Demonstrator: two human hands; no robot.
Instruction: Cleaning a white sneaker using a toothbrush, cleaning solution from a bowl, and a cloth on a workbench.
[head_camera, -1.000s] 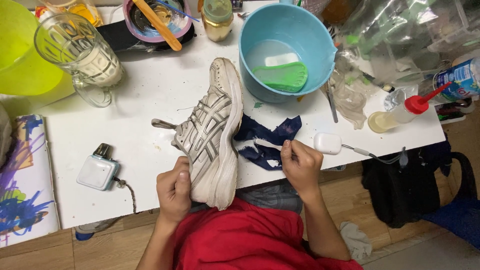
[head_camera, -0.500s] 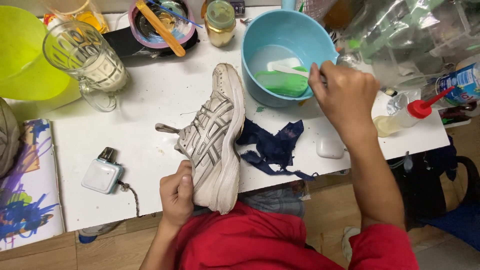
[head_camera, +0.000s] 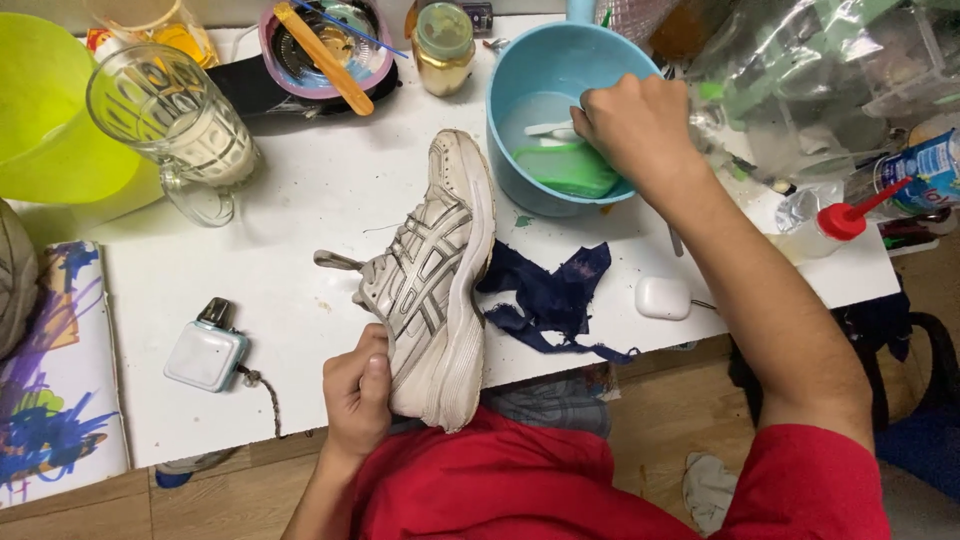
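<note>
A worn white and grey sneaker (head_camera: 436, 280) lies on its side on the white table (head_camera: 300, 220), toe pointing away. My left hand (head_camera: 358, 392) grips its heel at the near table edge. My right hand (head_camera: 632, 122) reaches into a light blue bowl (head_camera: 520, 110) of soapy water and closes on the white handle of a green brush (head_camera: 566, 168) lying in it. A crumpled dark blue rag (head_camera: 552, 296) sits on the table just right of the sneaker.
A glass mug (head_camera: 178, 120) and a lime-green tub (head_camera: 50, 110) stand at the back left. A small white device with a cord (head_camera: 206, 354) lies front left. A white earbud case (head_camera: 664, 298), a red-capped squeeze bottle (head_camera: 822, 230) and plastic bags (head_camera: 820, 70) are on the right.
My right hand left the earbud case near the front edge, swung up over the blue bowl and dipped into it onto the brush. My left hand kept its grip on the sneaker.
</note>
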